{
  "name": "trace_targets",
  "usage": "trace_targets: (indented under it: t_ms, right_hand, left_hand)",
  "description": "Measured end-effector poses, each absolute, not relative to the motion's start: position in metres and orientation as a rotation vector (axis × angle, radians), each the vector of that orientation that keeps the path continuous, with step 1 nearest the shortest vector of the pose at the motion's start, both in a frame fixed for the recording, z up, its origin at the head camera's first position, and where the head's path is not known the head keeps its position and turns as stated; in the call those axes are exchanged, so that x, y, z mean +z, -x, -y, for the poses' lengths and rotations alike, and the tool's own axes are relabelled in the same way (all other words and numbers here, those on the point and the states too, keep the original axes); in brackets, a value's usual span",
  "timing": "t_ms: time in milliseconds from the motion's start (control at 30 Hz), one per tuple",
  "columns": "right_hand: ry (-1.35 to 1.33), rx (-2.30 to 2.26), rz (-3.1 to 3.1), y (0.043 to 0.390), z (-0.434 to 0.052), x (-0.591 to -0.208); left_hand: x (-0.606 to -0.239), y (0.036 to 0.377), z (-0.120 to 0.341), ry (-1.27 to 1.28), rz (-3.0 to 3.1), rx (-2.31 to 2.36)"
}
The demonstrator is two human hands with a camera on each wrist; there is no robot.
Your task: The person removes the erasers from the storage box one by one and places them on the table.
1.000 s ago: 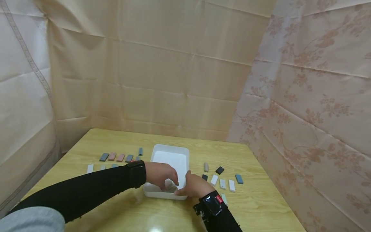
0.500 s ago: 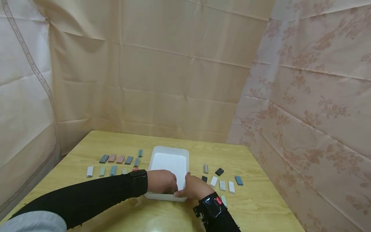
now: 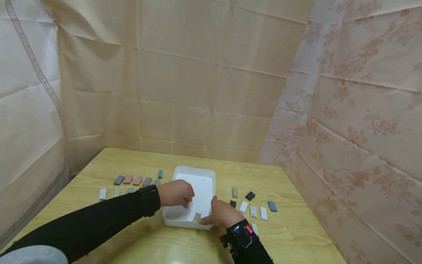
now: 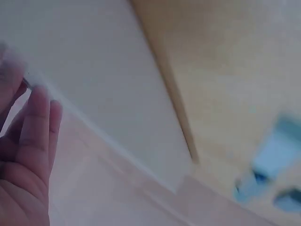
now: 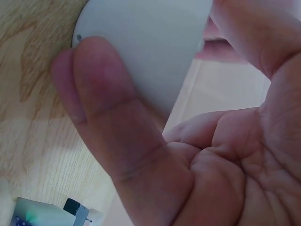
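Note:
A white rectangular tray stands on the table. My right hand grips its near right edge, the thumb over the rim and the fingers against the outside wall. Above the tray's left side is my left hand, fingers curled. In the left wrist view that hand seems to pinch a small thin piece between thumb and fingertips; only a dark edge of it shows. A grey-beige flat block lies in the tray's near right corner, by the right thumb.
Left of the tray, small flat blocks lie in rows: grey-blue, pink, white. Right of it lie several more: black, white, blue, grey. Cloth hangs behind the table.
My left hand has lifted from the tray's near side and moved left and away from me, uncovering the grey-beige block. The right hand keeps its grip on the tray.

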State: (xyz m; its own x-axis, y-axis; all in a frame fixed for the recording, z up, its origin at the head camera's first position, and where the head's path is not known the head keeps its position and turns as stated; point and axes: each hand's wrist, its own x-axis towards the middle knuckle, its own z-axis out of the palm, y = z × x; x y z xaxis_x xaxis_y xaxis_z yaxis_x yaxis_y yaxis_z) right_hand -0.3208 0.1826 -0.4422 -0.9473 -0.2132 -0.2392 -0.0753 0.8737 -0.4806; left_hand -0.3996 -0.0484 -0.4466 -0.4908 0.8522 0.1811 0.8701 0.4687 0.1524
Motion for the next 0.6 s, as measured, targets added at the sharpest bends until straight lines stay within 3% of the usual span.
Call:
trace_targets:
  t_ms: [233,600]
  right_hand:
    - [0.195,-0.670,-2.760,0.321,-0.181,-0.441]
    - [0.232,-0.662,-2.785,0.323,-0.181,-0.444]
  left_hand:
    - [-0.425,0.446,0.102,1.155,2.700,-0.480]
    - [-0.447,0.496,0.174,0.850,2.848,-0.380]
